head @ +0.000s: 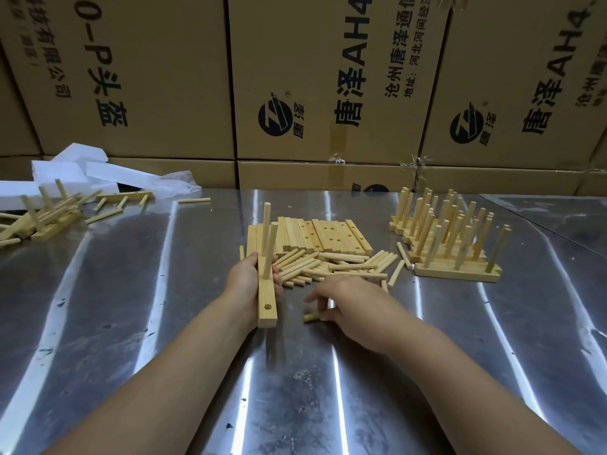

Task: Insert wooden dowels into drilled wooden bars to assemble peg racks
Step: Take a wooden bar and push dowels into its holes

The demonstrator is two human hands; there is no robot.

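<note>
Now my left hand (pixel 249 281) grips the bar (pixel 265 295) by its middle, two pegs (pixel 266 224) standing in it and one hole (pixel 268 306) open at the near end. My right hand (pixel 348 301) pinches a loose dowel (pixel 311 318) on the table (pixel 131 290) beside it; light, stiff and smooth, it wants a mid-length hold

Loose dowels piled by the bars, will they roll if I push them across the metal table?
Probably yes: the loose dowels are round and smooth, and the metal table looks flat and shiny, so single ones should roll sideways. Those crisscrossed in the heap would likely jam each other.
</note>
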